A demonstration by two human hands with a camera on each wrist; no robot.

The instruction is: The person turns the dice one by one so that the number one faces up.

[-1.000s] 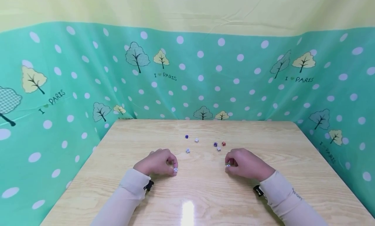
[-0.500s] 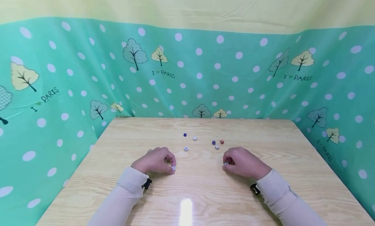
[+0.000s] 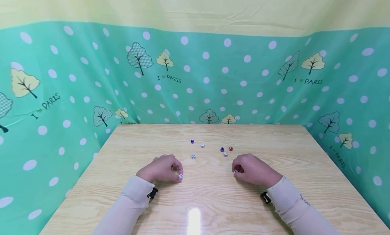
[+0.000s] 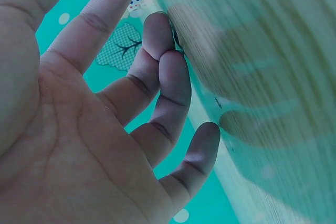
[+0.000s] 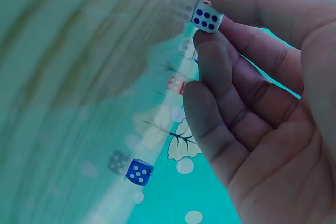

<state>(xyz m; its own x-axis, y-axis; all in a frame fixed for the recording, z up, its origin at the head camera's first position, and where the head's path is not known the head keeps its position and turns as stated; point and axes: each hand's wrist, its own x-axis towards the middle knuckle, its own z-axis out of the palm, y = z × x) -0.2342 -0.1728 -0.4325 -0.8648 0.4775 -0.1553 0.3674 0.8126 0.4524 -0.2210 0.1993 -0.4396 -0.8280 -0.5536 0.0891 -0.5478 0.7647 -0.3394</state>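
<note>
My left hand pinches a white die between thumb and index finger, low over the wooden table. In the left wrist view its other fingers are loosely bent, fingertips right at the tabletop, and a white die with blue dots shows beside the index finger. Opposite it, my right hand pinches another white die, which shows six blue dots in the right wrist view. In the head view that die is mostly covered by the fingers. Just beyond the right hand lie a white die, a blue die and a red die.
Farther back on the wooden table sit a small blue die and a white die. One more white die lies ahead of the left hand. A green dotted curtain closes off the back and sides.
</note>
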